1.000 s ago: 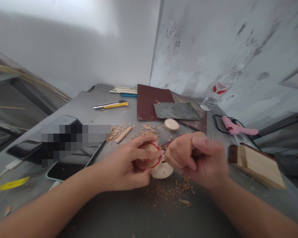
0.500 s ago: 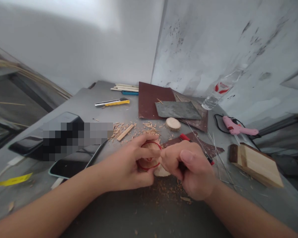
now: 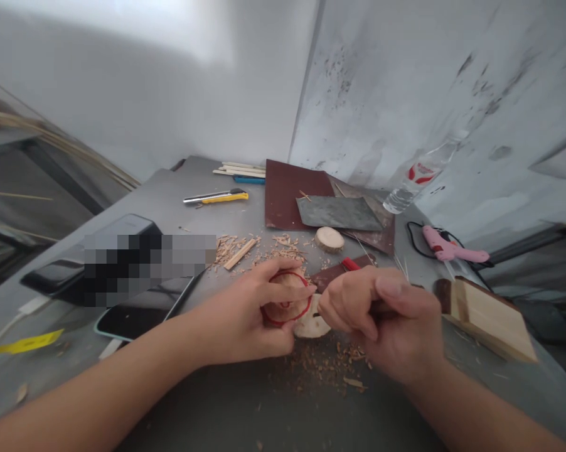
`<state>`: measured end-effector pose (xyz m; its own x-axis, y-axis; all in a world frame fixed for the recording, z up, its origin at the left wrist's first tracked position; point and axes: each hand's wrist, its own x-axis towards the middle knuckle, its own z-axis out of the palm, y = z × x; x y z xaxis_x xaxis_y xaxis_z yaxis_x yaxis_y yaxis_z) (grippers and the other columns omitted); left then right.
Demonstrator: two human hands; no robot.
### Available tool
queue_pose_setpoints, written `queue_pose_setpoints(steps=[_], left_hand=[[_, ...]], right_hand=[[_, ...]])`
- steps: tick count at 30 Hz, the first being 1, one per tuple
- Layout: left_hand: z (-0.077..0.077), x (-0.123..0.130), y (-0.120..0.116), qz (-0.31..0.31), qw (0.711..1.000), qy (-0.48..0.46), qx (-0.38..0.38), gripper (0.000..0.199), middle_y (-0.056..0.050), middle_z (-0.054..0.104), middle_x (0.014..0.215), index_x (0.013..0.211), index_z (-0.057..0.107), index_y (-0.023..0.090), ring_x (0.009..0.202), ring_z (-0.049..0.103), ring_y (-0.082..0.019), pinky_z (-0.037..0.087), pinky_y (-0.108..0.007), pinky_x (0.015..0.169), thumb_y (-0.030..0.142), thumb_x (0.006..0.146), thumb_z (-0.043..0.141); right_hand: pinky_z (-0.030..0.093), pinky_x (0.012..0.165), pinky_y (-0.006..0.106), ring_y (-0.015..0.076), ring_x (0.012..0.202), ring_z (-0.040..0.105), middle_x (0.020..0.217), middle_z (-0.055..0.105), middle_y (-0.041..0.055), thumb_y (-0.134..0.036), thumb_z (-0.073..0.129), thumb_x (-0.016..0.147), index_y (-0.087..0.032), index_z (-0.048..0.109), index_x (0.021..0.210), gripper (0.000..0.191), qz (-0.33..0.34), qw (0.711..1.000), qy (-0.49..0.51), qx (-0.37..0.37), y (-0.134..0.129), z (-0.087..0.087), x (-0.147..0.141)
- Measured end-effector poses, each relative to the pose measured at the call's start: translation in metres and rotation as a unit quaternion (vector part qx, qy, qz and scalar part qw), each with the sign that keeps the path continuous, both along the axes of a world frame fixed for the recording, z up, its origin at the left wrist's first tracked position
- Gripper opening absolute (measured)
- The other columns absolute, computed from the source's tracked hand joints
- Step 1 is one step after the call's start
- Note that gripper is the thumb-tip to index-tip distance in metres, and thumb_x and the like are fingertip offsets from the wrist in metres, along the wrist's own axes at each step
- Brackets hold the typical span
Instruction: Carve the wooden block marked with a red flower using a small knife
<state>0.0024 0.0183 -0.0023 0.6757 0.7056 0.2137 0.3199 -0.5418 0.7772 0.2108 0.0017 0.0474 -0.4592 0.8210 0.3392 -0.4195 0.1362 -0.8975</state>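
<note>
My left hand [image 3: 259,307] is closed round the edge of a round wooden slice [image 3: 287,306] with a red line along its rim and a small red mark near its middle. Another pale wooden disc [image 3: 312,323] with a dark slot lies partly beneath it, to the right. My right hand [image 3: 386,320] hovers just right of the two discs, fingers curled; what it holds, if anything, is hidden. Beyond my hands sits a small wood slice [image 3: 329,239], with wood shavings [image 3: 283,246] to its left.
A yellow utility knife [image 3: 217,197], a grey abrasive sheet [image 3: 339,213] and a dark red sheet [image 3: 287,194] lie farther back. Rightward are a water bottle [image 3: 417,179], a pink glue gun [image 3: 447,246] and a wooden block [image 3: 492,320]. A phone [image 3: 139,314] lies left.
My right hand has moved right, away from the red-rimmed slice, uncovering more of the pale disc. My left hand keeps its hold on the slice.
</note>
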Motion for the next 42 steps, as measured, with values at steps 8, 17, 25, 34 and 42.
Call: queue_pose_setpoints(steps=[8, 17, 25, 34, 42], left_hand=[[-0.007, 0.000, -0.003, 0.013, 1.000, -0.026, 0.011, 0.048, -0.012, 0.054, 0.149, 0.117, 0.080, 0.025, 0.145, 0.053, -0.032, 0.048, -0.043, 0.120, 0.007, 0.072, 0.075], [0.002, 0.002, -0.004, 0.017, 1.000, -0.006, 0.019, 0.038, -0.010, 0.058, 0.144, 0.105, 0.080, 0.022, 0.141, 0.056, -0.031, 0.052, -0.040, 0.116, 0.007, 0.072, 0.072], [0.002, 0.001, -0.003, 0.007, 0.999, 0.007, 0.036, 0.036, -0.008, 0.062, 0.138, 0.105, 0.081, 0.024, 0.141, 0.055, -0.030, 0.050, -0.041, 0.119, 0.008, 0.076, 0.067], [-0.001, 0.002, -0.006, 0.026, 0.999, 0.025, 0.005, 0.039, -0.011, 0.049, 0.154, 0.115, 0.081, 0.025, 0.142, 0.056, -0.030, 0.048, -0.043, 0.120, 0.015, 0.078, 0.072], [0.002, 0.003, -0.005, 0.007, 1.000, 0.007, 0.008, 0.042, -0.011, 0.060, 0.142, 0.116, 0.080, 0.025, 0.149, 0.049, -0.030, 0.046, -0.041, 0.122, 0.010, 0.077, 0.072]], right_hand=[[0.023, 0.048, 0.032, 0.0112, 0.044, 0.030, 0.047, 0.034, -0.0032, -0.046, 0.050, 0.105, -0.020, 0.040, 0.054, 0.058, -0.056, 0.995, -0.048, 0.064, -0.011, -0.013, -0.011], [0.026, 0.050, 0.033, 0.0131, 0.045, 0.032, 0.046, 0.034, -0.0030, -0.043, 0.046, 0.102, -0.022, 0.041, 0.053, 0.054, -0.093, 0.992, -0.074, 0.032, -0.003, -0.015, -0.015], [0.025, 0.050, 0.031, 0.0114, 0.046, 0.031, 0.047, 0.034, -0.0041, -0.040, 0.044, 0.102, -0.021, 0.042, 0.054, 0.052, -0.071, 0.994, -0.077, 0.033, -0.005, -0.021, -0.013], [0.025, 0.048, 0.030, 0.0115, 0.046, 0.031, 0.048, 0.034, -0.0029, -0.037, 0.048, 0.101, -0.020, 0.042, 0.053, 0.051, -0.026, 0.999, -0.031, -0.005, -0.004, -0.010, 0.000], [0.021, 0.048, 0.030, 0.0092, 0.045, 0.027, 0.048, 0.033, -0.0039, -0.037, 0.054, 0.099, -0.019, 0.041, 0.054, 0.050, 0.051, 0.999, -0.011, 0.004, -0.002, -0.010, 0.003]])
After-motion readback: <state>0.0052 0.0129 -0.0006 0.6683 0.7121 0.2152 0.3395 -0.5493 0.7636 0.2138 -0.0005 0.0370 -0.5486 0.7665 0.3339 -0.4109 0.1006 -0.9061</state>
